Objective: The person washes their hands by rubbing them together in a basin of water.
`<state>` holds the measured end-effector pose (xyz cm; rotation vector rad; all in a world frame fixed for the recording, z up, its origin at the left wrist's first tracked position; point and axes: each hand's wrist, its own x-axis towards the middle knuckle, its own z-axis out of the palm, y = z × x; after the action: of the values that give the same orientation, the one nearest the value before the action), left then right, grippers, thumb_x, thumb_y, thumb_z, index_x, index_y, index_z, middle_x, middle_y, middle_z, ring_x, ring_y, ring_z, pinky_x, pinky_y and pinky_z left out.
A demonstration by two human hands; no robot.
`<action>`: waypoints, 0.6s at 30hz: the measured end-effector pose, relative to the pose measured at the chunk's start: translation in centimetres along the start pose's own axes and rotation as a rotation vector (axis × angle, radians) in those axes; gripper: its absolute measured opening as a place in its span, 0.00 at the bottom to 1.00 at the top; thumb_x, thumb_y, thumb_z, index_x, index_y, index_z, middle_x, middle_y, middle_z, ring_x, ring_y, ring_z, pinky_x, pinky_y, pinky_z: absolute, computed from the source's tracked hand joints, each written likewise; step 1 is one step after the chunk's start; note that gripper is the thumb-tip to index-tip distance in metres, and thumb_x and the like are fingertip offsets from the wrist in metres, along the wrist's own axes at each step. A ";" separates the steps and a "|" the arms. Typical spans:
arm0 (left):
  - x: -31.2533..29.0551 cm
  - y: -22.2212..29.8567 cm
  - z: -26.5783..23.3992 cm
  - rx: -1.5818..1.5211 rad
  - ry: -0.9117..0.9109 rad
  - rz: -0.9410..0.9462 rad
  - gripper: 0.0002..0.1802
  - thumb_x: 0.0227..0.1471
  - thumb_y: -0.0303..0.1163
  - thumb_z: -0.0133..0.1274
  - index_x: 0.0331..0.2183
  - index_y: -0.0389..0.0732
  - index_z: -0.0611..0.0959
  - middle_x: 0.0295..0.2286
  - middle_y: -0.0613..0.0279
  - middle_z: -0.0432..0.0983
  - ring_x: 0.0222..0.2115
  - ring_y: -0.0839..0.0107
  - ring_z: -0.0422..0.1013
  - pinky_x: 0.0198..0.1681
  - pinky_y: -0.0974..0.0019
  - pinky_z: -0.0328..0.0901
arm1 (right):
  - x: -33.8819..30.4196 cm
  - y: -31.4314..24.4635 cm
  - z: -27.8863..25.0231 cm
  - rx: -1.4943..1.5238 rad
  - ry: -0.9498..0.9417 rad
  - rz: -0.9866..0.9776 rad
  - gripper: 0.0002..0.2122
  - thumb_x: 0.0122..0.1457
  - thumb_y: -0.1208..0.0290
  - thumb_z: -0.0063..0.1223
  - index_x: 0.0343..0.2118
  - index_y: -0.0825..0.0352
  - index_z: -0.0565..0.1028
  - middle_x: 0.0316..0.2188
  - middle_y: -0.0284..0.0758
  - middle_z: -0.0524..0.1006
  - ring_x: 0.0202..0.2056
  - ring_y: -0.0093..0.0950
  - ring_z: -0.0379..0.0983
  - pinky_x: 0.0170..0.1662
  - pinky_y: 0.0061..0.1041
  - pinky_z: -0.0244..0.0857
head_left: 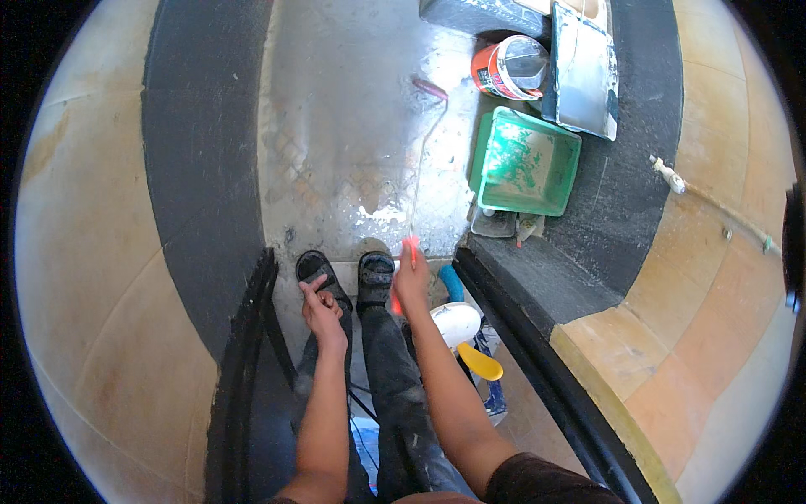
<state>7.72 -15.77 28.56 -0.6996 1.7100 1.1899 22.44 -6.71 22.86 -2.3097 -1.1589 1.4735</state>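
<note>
My right hand (410, 281) is closed round the red handle of a small paint roller (430, 89). Its long thin rod reaches away over the shiny grey floor (353, 126), and the purplish roller head is at the far end. My left hand (322, 312) hangs over my left sandal with nothing visible in it; one finger points out and the others are partly bent. Both feet, in dark sandals (375, 277), stand side by side at the doorway.
On the right are a green basin (529, 164) with pale residue, an orange and white bucket (510, 67), and a paint tray (581, 76). A pipe (722, 210) runs along the right wall. Black door frame sides (554, 378) flank me; a yellow object (480, 361) lies beside my right arm.
</note>
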 end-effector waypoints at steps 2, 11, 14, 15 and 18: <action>0.3 -0.4 -0.6 -0.006 0.003 0.003 0.31 0.70 0.59 0.38 0.44 0.40 0.81 0.19 0.75 0.58 0.16 0.83 0.51 0.20 0.72 0.47 | -5.6 3.5 -4.3 0.011 -0.007 0.024 0.22 0.72 0.55 0.45 0.55 0.71 0.75 0.46 0.52 0.80 0.51 0.46 0.77 0.55 0.38 0.66; 0.0 -0.2 -0.3 -0.034 0.026 -0.043 0.32 0.70 0.59 0.38 0.44 0.40 0.81 0.19 0.75 0.58 0.16 0.83 0.52 0.19 0.73 0.47 | -15.1 8.9 -19.5 -0.690 -0.221 0.161 0.21 0.71 0.53 0.43 0.45 0.71 0.74 0.37 0.59 0.79 0.43 0.60 0.76 0.45 0.51 0.70; 0.1 0.2 -0.3 -0.053 0.021 -0.030 0.32 0.69 0.61 0.39 0.43 0.40 0.80 0.19 0.75 0.57 0.17 0.83 0.51 0.19 0.74 0.47 | -12.8 8.3 -19.1 -0.764 -0.250 0.169 0.24 0.71 0.49 0.39 0.41 0.72 0.72 0.37 0.62 0.78 0.42 0.61 0.75 0.44 0.55 0.68; 0.2 0.2 -0.4 -0.067 0.016 -0.020 0.32 0.69 0.61 0.39 0.43 0.40 0.80 0.19 0.75 0.57 0.17 0.83 0.51 0.19 0.74 0.47 | -12.6 8.4 -19.1 -0.769 -0.241 0.161 0.25 0.71 0.48 0.39 0.41 0.72 0.73 0.36 0.61 0.79 0.41 0.60 0.76 0.43 0.53 0.68; 0.4 -0.1 -1.3 -0.080 0.037 -0.018 0.32 0.69 0.61 0.39 0.43 0.41 0.80 0.19 0.75 0.57 0.17 0.83 0.51 0.19 0.74 0.47 | -12.7 8.4 -18.9 -0.767 -0.239 0.163 0.25 0.71 0.48 0.40 0.41 0.71 0.75 0.34 0.58 0.80 0.40 0.57 0.77 0.42 0.48 0.69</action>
<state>7.16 -17.03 28.33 -0.7887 1.6910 1.2452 39.74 -16.32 36.81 -2.7978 -1.9145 1.5858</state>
